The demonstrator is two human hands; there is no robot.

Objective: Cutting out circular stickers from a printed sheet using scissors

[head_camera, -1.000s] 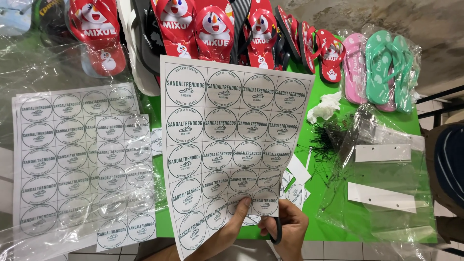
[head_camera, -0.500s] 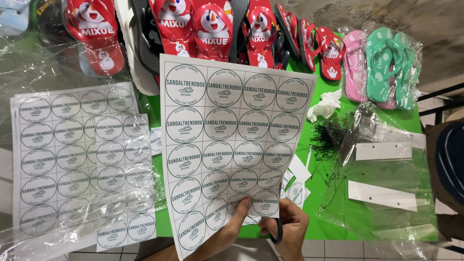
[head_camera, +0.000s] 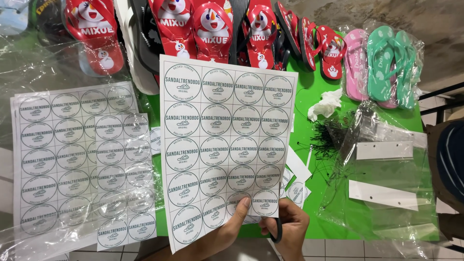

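Note:
I hold up a white sheet of round printed labels over a green table. My left hand pinches the sheet's bottom edge, thumb on the front. My right hand sits just right of it at the sheet's lower right corner, fingers through the black handle of a pair of scissors, whose blades are hidden behind the paper. Small cut label squares lie on the table behind the sheet.
More label sheets lie at left under clear plastic. Red cartoon flip-flops line the far edge, with pink and green pairs at right. Clear bags with white header cards, black tie strings and crumpled tissue sit at right.
The held sheet has shifted very slightly in view; both hands keep the same grip at its bottom edge.

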